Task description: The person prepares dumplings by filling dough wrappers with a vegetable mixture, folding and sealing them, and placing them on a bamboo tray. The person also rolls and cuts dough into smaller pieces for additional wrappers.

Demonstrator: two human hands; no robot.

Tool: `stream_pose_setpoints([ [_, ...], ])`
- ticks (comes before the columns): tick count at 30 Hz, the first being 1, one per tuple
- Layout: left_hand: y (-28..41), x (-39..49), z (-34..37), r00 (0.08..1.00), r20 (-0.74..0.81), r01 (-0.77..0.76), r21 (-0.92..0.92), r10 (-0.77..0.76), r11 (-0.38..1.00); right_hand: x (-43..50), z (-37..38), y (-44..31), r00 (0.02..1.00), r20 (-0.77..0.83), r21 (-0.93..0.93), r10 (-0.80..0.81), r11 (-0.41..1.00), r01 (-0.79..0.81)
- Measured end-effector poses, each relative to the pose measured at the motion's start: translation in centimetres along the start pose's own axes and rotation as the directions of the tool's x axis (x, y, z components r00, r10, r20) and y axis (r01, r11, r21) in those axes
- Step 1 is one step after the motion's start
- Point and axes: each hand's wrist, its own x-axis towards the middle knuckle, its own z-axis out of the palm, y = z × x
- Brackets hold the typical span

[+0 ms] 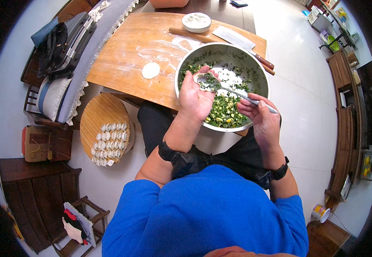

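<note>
Cupped over the left side of a large metal bowl (pixel 263 69), my left hand (pixel 196 96) holds a dumpling wrapper (pixel 200 78). Chopped green filling lies in the wrapper, with the head of a spoon (pixel 251 100) against it. My right hand (pixel 261 115) grips the spoon's grey handle above the bowl's right side. Inside the bowl is more chopped green filling (pixel 224 112) with yellow bits, heaped nearest me. A single flat round wrapper (pixel 150 70) lies on the floured wooden board (pixel 118 61), left of the bowl.
A rolling pin (pixel 189 34), a cleaver (pixel 234 37) and a bowl of white flour (pixel 196 22) sit behind the metal bowl. Several folded dumplings (pixel 108 143) stand in rows on a round slatted tray (pixel 99 109) at lower left. A bench with a black bag (pixel 67 45) is farther left.
</note>
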Motion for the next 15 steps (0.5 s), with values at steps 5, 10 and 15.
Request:
stream_pose_setpoints([
  [5, 1.7, -0.1, -0.3, 0.993, 0.098, -0.07, 0.035, 0.067, 0.997, -0.8, 0.5, -1.5, 0.996, 0.025, -0.154, -0.082, 0.984, 0.085],
  [10, 3.7, -0.7, 0.6, 0.99, -0.026, -0.139, 0.078, 0.142, 0.987, -2.0, 1.6, -4.2, 0.904, 0.374, -0.735, -0.205, 0.529, 0.424],
  [15, 3.5, -1.6, 1.5, 0.999, 0.004, -0.047, 0.052, 0.046, 0.998, -1.3, 3.8, -2.0, 0.781, 0.622, -0.748, -0.058, 0.253, 0.614],
])
